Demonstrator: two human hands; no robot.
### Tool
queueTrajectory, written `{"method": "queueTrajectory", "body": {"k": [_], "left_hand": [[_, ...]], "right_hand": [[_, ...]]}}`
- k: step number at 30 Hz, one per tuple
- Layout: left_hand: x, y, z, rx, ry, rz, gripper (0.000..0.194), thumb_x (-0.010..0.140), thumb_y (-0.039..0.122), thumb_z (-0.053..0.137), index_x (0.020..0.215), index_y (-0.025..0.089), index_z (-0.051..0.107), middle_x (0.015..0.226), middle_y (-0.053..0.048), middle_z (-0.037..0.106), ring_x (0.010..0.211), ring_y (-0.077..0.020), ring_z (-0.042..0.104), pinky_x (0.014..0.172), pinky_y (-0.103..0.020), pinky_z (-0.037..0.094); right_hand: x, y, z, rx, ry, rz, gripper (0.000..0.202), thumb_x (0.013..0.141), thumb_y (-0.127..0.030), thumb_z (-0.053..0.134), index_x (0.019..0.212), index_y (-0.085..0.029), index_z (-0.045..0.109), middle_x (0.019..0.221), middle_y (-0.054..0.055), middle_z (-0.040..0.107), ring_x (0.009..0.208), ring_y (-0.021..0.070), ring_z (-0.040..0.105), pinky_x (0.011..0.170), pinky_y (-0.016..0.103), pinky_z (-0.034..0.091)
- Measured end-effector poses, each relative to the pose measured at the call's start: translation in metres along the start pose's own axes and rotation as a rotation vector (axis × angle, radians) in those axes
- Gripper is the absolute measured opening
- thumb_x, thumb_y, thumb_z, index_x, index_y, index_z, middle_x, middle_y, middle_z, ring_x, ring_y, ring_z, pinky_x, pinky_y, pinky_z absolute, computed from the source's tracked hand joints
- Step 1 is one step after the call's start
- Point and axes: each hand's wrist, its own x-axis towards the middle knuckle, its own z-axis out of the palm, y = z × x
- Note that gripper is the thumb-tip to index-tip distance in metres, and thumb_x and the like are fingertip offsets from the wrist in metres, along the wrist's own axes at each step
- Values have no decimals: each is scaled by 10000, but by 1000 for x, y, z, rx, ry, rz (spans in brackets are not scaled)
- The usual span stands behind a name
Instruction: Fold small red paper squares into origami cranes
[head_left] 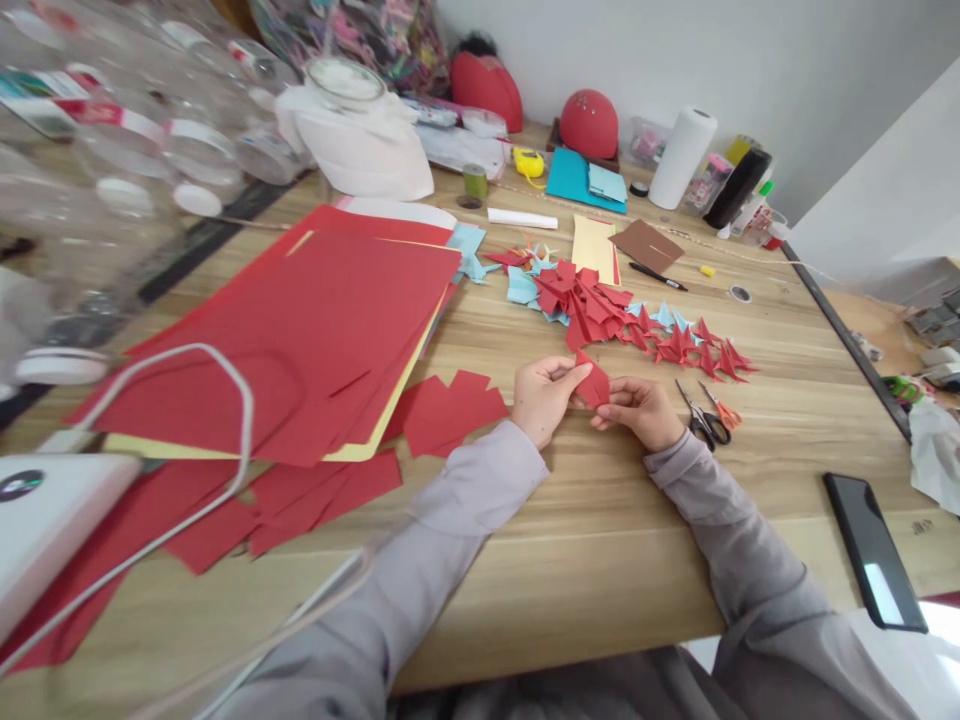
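Observation:
Between my two hands, just above the table, is a small piece of folded red paper. My left hand pinches its left edge with thumb and fingers. On the other side, my right hand grips its lower right corner. Beyond the hands lies a heap of red folded paper pieces, with some light blue ones under it. A row of pointed red paper shapes stretches to the right. Cut red paper squares lie left of my left hand.
Large red sheets are stacked at left, near a white device with a looped cable. Black scissors and orange scissors lie right of my hands. A phone rests at the right edge; plastic bottles crowd the upper left.

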Motion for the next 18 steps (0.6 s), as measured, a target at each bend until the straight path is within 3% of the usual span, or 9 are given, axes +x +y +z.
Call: {"method": "queueTrajectory", "body": {"k": [8, 13, 18], "left_hand": [[0, 3, -1, 5, -41, -40, 283, 658, 400, 697, 643, 127, 626, 506, -22, 634, 373, -111, 545, 360, -197, 390], [0, 5, -2, -93, -69, -62, 277, 690, 397, 660, 617, 141, 585, 464, 14, 578, 375, -103, 524, 388, -206, 417], [3, 1, -2, -150, -18, -10, 278, 699, 374, 656, 573, 144, 564, 501, 24, 573, 458, -83, 533, 466, -191, 424]], "right_hand": [[-1, -1, -1, -21, -32, 45, 332, 587, -290, 808, 833, -135, 646, 711, 45, 730, 520, 133, 675, 416, 181, 534], [-1, -1, 0, -7, -27, 38, 294, 589, -290, 807, 769, -124, 645, 701, 58, 735, 489, 126, 663, 419, 185, 542], [-1, -3, 2, -5, -5, 51, 307, 561, -290, 820, 761, -124, 656, 690, 55, 735, 482, 128, 664, 417, 182, 546]]}}
